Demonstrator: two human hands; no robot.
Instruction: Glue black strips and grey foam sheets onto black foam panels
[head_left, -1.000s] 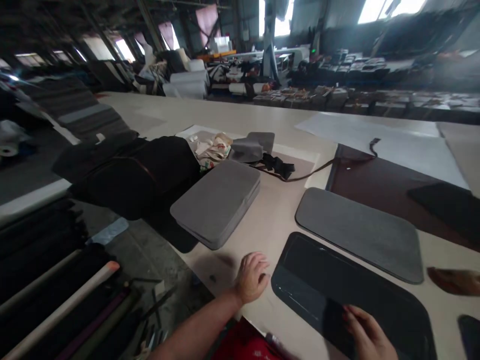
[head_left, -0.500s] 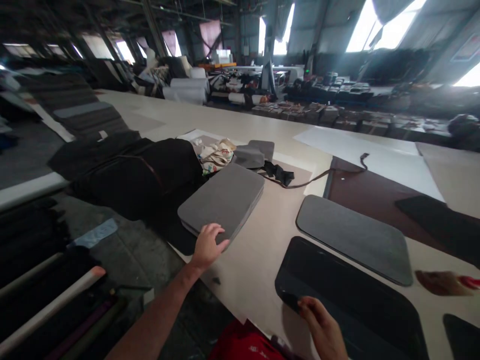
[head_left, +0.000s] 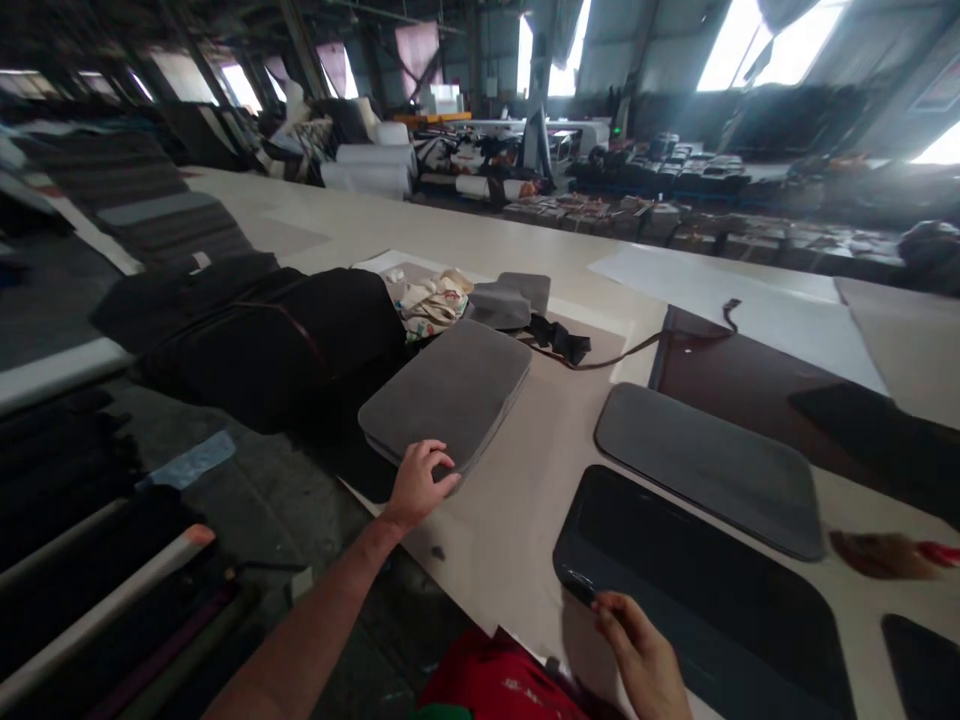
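My left hand (head_left: pixel 421 487) rests at the near corner of a stack of grey rounded-corner panels (head_left: pixel 448 385); its fingers are slightly bent and the thumb stands apart. With thumb and forefinger pinched, my right hand (head_left: pixel 639 645) holds the left near edge of a glossy black rounded panel (head_left: pixel 697 580). A shadow falls on the table beneath that edge. Just behind it lies a similar grey panel (head_left: pixel 709 470) with a dark rim. What the other right fingers touch is hidden.
A bulky black bundle (head_left: pixel 285 330) sits left of the stack. Behind are crumpled printed cloth (head_left: pixel 435 300), black scraps (head_left: pixel 559 340) and a brown strap (head_left: pixel 637 350). A blurred brown thing with a red end (head_left: pixel 877 555) is at right. Rolls (head_left: pixel 112 600) lie below the table edge.
The view has shifted very slightly. Both hands stay in nearly the same places, the left at the stack's corner and the right at the black panel's edge.
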